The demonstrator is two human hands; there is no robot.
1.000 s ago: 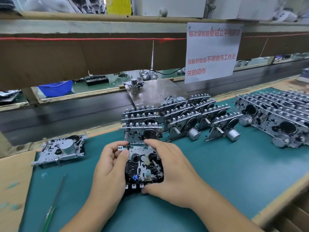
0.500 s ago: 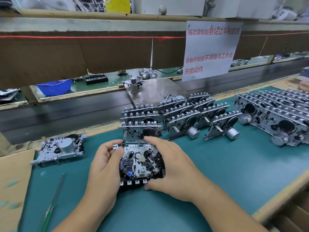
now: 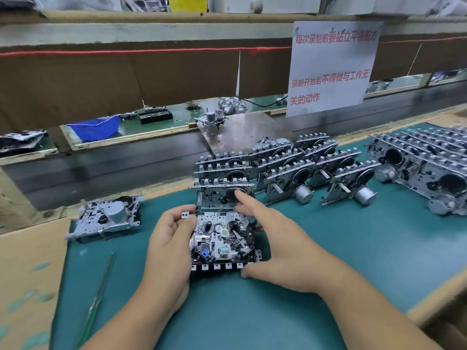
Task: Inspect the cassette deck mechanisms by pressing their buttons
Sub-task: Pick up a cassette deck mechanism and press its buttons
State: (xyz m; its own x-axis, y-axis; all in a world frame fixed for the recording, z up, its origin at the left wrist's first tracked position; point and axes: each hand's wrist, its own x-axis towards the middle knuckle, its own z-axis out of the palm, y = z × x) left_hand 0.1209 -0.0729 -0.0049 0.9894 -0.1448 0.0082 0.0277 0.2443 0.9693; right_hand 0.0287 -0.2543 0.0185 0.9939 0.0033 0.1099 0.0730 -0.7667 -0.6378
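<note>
A metal cassette deck mechanism (image 3: 222,242) lies flat on the green mat, white buttons (image 3: 216,267) along its near edge.

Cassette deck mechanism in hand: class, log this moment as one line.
left hand grips cassette deck mechanism | right hand thumb at button row, index raised | green mat

Cassette mechanism (image 3: 222,238) on teal mat (image 3: 328,261) — left hand (image 3: 169,243) gripping, right hand (image 3: 275,248) alongside.
</note>
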